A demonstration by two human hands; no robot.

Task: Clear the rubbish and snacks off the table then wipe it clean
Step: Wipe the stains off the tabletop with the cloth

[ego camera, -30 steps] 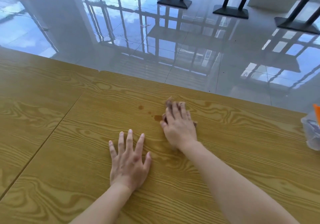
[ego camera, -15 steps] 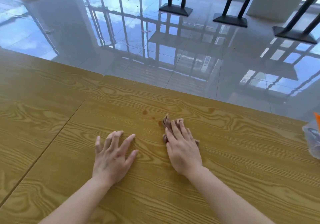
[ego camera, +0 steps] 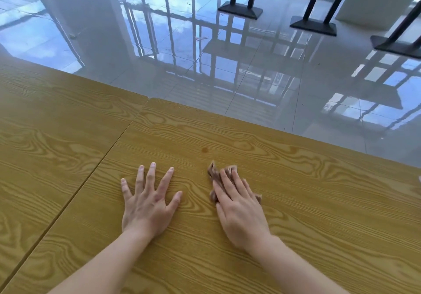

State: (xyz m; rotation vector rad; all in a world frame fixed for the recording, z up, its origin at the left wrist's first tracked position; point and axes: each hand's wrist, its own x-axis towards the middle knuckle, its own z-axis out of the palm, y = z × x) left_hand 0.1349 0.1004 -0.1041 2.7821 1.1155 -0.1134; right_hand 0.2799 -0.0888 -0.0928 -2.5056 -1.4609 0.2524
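Note:
My right hand [ego camera: 239,209] lies flat on a small brown, stained wipe [ego camera: 214,174], pressing it onto the yellow wood-grain table [ego camera: 319,202]. Only the wipe's crumpled edges show beyond my fingertips and beside my little finger. My left hand [ego camera: 149,199] rests palm down with fingers spread on the table, a short gap to the left of the wipe, holding nothing. A small brown spot [ego camera: 204,149] marks the table just beyond both hands.
A seam [ego camera: 100,161] runs diagonally between this table and a second one [ego camera: 45,123] on the left. The far table edge drops to a glossy tiled floor [ego camera: 227,66]. Black table bases [ego camera: 240,11] stand at the far right.
My right hand with the wipe has slid toward me, away from the brown spots; one spot near it is gone. My left hand shifted left, then spread flat. The plastic packet at right left view.

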